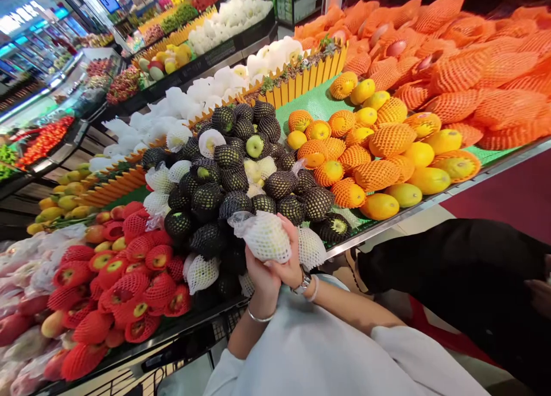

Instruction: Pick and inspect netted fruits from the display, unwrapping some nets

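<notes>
A pale fruit in a white foam net (267,237), with clear plastic bunched at its left end, rests between my two hands; its exact kind is hidden by the net. My left hand (262,276) cups it from below and the left, fingers closed against it. Along its right side wraps my right hand (293,255), thumb across the lower front. Just beyond lies a heap of green fruits in black foam nets (209,198). Another white-netted fruit (310,248) sits right of my right hand, and one more white-netted fruit (202,274) lies to the left.
Red-netted fruits (140,290) fill the display at left. Yellow fruits in orange nets (390,140) lie at right, before large orange-netted fruits (486,69). A metal display edge (383,218) runs along the front. At right stands a person in black trousers (447,275).
</notes>
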{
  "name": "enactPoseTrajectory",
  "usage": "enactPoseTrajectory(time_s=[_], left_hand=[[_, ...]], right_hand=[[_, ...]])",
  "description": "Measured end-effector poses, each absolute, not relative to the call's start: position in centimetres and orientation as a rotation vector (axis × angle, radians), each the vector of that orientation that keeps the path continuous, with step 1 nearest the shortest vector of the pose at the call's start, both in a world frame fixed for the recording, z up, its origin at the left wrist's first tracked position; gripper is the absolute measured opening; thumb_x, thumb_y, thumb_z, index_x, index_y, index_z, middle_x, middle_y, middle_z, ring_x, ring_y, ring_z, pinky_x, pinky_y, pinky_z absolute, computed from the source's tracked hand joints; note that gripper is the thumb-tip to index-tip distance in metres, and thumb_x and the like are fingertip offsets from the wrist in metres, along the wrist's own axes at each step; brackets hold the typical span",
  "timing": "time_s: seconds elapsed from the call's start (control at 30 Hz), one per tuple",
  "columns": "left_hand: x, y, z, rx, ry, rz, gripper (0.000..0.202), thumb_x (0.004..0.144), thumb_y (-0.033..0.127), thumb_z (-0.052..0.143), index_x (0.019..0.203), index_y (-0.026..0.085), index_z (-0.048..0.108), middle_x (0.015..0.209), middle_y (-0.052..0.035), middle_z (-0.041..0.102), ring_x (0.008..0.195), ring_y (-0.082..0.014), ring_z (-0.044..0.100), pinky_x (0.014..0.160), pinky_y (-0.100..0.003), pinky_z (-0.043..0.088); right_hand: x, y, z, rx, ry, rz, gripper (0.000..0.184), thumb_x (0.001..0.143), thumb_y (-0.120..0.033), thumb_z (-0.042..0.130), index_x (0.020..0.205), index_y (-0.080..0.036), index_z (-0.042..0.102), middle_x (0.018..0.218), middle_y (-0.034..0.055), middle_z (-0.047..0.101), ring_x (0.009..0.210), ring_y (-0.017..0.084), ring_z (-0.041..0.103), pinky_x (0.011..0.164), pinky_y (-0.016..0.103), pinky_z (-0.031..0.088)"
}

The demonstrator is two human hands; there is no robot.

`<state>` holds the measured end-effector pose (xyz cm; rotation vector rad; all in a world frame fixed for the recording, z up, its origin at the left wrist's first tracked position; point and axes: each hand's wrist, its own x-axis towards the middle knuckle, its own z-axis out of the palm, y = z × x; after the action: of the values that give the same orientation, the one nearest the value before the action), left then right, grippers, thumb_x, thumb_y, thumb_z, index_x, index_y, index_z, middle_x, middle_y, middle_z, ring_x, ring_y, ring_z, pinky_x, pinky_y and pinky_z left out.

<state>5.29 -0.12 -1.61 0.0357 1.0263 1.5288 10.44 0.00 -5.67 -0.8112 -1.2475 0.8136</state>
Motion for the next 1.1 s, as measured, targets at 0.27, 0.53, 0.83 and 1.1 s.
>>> enactPoseTrajectory(time_s=[0.27, 0.53, 0.83, 1.1], left_hand=[[5.1, -0.9, 0.3, 0.284, 1.166, 1.725, 0.033, 0.088, 0.043, 0.052, 0.115, 0.024, 0.059, 0.135, -0.0069, 0.056, 0.130, -0.0227, 0.049, 0.111, -0.038, 0.038], [2.9, -0.5, 0.9, 0.989, 1.380, 1.862, 0.057, 0.082, 0.058, 0.063, 0.128, 0.025, 0.059, 0.151, -0.0064, 0.041, 0.142, -0.0254, 0.035, 0.116, -0.035, 0.030], [2.0, -1.2, 0.7, 0.723, 1.359, 1.703, 0.047, 0.088, 0.050, 0.054, 0.121, 0.019, 0.066, 0.138, -0.0095, 0.054, 0.128, -0.0262, 0.050, 0.106, -0.034, 0.042], [2.7, -2.2, 1.6, 0.209, 1.155, 1.778, 0.037, 0.081, 0.052, 0.059, 0.097, 0.020, 0.067, 0.116, -0.0058, 0.064, 0.112, -0.0245, 0.060, 0.095, -0.034, 0.050]], right_hand=[[11.8, 0.8, -5.7, -0.815, -1.088, 0.904, 0.071, 0.082, -0.061, 0.063, 0.139, -0.025, 0.040, 0.135, 0.0122, 0.047, 0.126, 0.028, 0.050, 0.107, 0.050, 0.042], [13.2, 1.3, -3.4, -0.793, -1.427, 0.834, 0.062, 0.082, -0.054, 0.066, 0.135, -0.027, 0.047, 0.132, 0.0120, 0.049, 0.123, 0.030, 0.050, 0.102, 0.053, 0.044], [13.2, 0.7, -1.1, -0.720, -1.581, 0.966, 0.070, 0.082, -0.058, 0.066, 0.140, -0.026, 0.042, 0.134, 0.0132, 0.047, 0.125, 0.029, 0.048, 0.105, 0.051, 0.043], [12.2, -0.1, 0.1, -0.649, -1.579, 1.101, 0.078, 0.082, -0.056, 0.067, 0.145, -0.026, 0.033, 0.138, 0.0138, 0.043, 0.130, 0.029, 0.045, 0.110, 0.051, 0.040]])
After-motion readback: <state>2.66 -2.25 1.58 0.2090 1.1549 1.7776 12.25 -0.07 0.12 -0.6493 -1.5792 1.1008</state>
